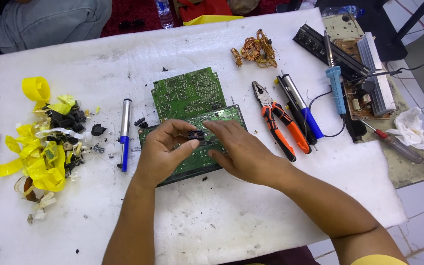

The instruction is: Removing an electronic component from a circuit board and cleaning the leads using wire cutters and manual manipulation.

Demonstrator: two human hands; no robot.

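My left hand (pixel 163 149) pinches a small black component (pixel 196 135) between thumb and fingers, just above a green circuit board (pixel 197 162) lying on white foam padding. My right hand (pixel 239 147) rests on the same board, its fingertips touching the black component from the right. A second green circuit board (pixel 187 92) lies right behind the first one, bare side up.
A silver and blue desoldering pump (pixel 124 132) lies left of the boards; a pile of yellow tape and black parts (pixel 50 142) sits further left. Orange pliers (pixel 278 122), another pump (pixel 300 108), a blue soldering iron (pixel 337 88), copper wire (pixel 256 49), a stripped board with heatsink (pixel 369 78) and a screwdriver (pixel 393 142) lie right.
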